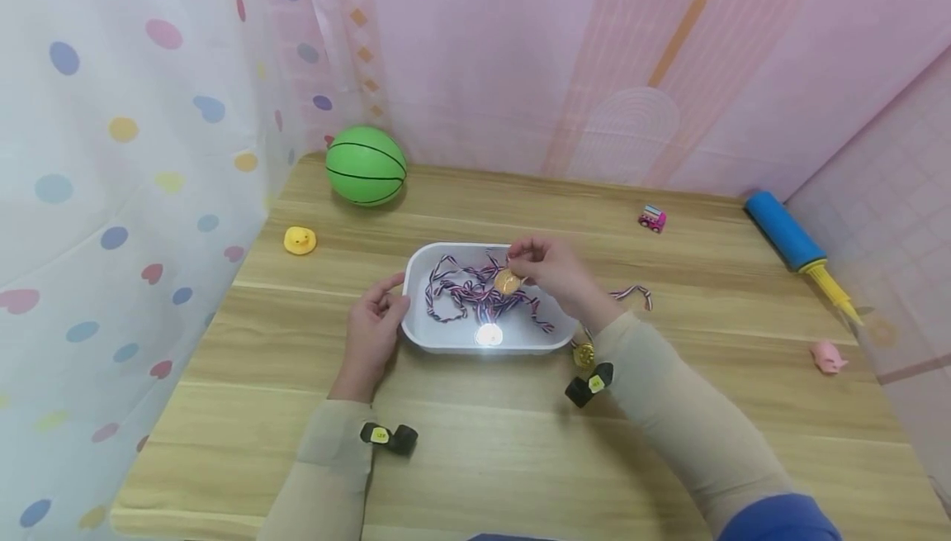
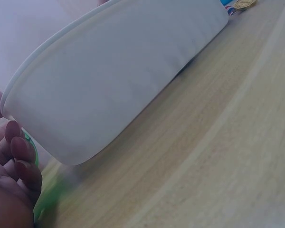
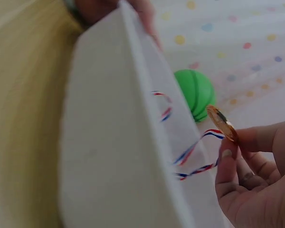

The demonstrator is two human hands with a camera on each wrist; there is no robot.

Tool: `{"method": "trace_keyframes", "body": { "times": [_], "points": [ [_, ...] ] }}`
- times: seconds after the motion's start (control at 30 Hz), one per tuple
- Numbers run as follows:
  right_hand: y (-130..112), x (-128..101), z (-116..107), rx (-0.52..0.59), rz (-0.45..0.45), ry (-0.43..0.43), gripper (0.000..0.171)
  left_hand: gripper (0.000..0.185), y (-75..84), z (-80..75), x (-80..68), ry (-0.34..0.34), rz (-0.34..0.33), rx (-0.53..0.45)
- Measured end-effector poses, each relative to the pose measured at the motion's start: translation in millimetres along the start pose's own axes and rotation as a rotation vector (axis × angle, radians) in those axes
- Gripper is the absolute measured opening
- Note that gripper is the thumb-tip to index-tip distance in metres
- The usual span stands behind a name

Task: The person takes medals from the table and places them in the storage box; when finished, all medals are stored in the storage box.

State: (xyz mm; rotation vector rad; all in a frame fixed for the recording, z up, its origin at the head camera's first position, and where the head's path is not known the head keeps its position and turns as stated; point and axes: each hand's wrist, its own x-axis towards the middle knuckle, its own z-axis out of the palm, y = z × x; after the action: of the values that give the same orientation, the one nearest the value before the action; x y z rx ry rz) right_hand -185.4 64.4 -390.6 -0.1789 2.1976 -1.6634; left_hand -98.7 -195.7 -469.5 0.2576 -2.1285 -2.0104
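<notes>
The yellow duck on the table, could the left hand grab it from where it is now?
Probably yes. The left hand rests on the end of the white tray, and the yellow duck sits on the bare table just beyond it. Nothing lies between them, though the hand would have to leave the tray.

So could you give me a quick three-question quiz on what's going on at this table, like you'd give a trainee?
1. True or false: the right hand pinches a round gold medal over the white plastic tray.
2. What does the left hand touch? A) the green rubber ball B) the tray's left rim C) the yellow toy duck
3. Fill in: the red, white and blue striped ribbons lie tangled inside the ____.

Key
1. True; the right wrist view shows thumb and finger on the medal's edge.
2. B; the green rubber ball and yellow toy duck sit apart, further back on the wooden table.
3. tray
</notes>
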Motion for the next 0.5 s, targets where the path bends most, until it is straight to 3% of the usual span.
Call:
{"method": "trace_keyframes", "body": {
  "times": [0.23, 0.5],
  "points": [
    [15, -1, 13, -0.162, 0.019, -0.085, 0.021, 0.034, 27.6, 1.5, -12.5, -0.015, 0.016, 0.038],
    [26, -3, 23, -0.178, 0.037, -0.14, 0.019, 0.034, 24.6, 2.1, -11.2, -0.012, 0.013, 0.043]
  ]
}}
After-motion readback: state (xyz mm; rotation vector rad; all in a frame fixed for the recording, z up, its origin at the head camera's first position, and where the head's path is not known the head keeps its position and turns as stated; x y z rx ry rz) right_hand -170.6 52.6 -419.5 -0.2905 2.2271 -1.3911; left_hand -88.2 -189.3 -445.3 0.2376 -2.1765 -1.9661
